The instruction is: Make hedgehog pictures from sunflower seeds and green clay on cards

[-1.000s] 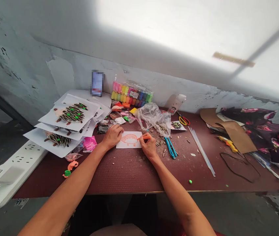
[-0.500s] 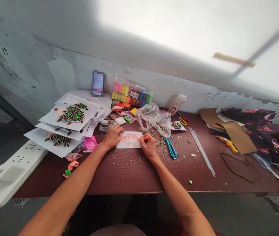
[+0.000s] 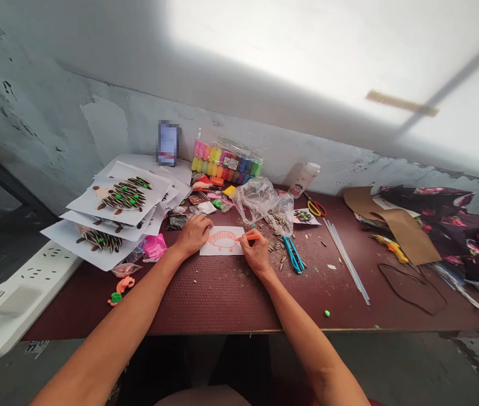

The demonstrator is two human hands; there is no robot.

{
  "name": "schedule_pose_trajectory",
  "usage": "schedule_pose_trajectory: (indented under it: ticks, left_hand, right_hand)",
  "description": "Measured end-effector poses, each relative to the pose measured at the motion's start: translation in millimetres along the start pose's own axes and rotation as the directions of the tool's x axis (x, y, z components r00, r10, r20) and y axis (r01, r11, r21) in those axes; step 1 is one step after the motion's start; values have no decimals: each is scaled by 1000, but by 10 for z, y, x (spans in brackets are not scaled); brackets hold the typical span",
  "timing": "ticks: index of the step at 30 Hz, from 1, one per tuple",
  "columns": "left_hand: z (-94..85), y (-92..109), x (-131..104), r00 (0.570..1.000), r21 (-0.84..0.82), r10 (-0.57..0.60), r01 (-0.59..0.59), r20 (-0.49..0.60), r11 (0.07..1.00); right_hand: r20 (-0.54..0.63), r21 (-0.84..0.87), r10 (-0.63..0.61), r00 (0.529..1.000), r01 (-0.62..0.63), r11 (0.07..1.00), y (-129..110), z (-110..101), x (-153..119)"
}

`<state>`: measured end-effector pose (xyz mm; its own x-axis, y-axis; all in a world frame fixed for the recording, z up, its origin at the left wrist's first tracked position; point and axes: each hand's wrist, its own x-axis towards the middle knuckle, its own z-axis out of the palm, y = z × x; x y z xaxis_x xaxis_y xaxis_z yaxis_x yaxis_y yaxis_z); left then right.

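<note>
A small white sheet of paper (image 3: 216,250) lies on the dark red table, bearing an orange drawing (image 3: 225,239) of a rounded animal with short legs and rows of marks across its body. My left hand (image 3: 194,234) rests flat at the sheet's left edge, fingers stretched out. At the right edge my right hand (image 3: 256,254) grips an orange marker (image 3: 253,237), its tip touching the drawing's right side. Just right of that hand are a plastic bag of striped seeds (image 3: 279,221), some loose seeds, and a blue utility knife (image 3: 293,255).
Stacked sheets with seed hedgehogs (image 3: 123,197) stand left, above a white power strip (image 3: 23,290). Coloured clay packs (image 3: 226,163), a phone (image 3: 168,144) and a white bottle (image 3: 305,179) line the wall. Scissors (image 3: 316,207), clear glue sticks (image 3: 346,262) and a yellow glue gun (image 3: 393,249) lie right.
The marker in my right hand has tilted slightly, its back end a little higher. My left hand and the paper have stayed in place.
</note>
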<state>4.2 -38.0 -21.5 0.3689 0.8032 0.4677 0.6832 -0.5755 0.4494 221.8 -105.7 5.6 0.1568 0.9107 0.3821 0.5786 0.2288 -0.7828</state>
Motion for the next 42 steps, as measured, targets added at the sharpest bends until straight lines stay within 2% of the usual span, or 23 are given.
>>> schedule_pose_trajectory:
  ticks: [9, 23, 34, 42]
  left_hand:
    - [11, -8, -1, 1000, -4, 4, -4, -3, 1000]
    - [-4, -10, -1, 1000, -40, -7, 8, 16, 999]
    - [-21, 17, 1, 1000, -18, -8, 8, 14, 1000]
    - [-7, 6, 2, 1000, -11, -10, 10, 12, 1000]
  right_hand:
    - [54, -8, -57, 997, 57, 998, -51, -7, 1]
    - [77, -38, -49, 996, 52, 998, -69, -9, 2]
    - [38, -46, -41, 998, 43, 998, -22, 2, 2]
    - [78, -25, -33, 996, 35, 999, -63, -14, -5]
